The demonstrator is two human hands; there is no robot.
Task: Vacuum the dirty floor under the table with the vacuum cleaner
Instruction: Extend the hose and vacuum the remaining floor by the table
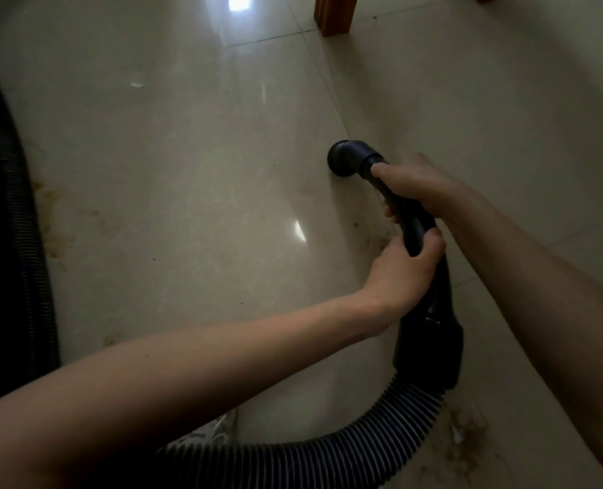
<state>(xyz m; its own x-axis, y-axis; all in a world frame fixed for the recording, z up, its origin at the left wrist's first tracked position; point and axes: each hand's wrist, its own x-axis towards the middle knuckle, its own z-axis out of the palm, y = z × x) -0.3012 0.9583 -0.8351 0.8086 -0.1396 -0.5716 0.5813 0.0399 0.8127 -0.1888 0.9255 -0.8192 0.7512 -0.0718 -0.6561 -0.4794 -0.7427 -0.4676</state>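
Nearest the camera, the left forearm crosses from 8 o'clock toward the middle, and its left hand (404, 273) curls round the lower part of the black vacuum handle (416, 231), thumb on top. Further out, the right hand (419, 187) wraps the upper part of the same handle, its forefinger laid along the tube toward the round nozzle (345, 158). That nozzle sits on or just above the floor (187, 171) at the centre, beside a grout line; contact cannot be told. From the handle's base the ribbed hose (328, 457) loops off toward 6 o'clock. By my reading, vacuuming is under way, with much left: brown grit (51, 224) lies at 9 o'clock, more at 5 o'clock, and a white scrap (137, 84) at 11 o'clock. A wooden desk leg (335, 14) stands at 12 o'clock. Next, the nozzle probably needs sweeping low across those patches, both wrists keeping its mouth flat.
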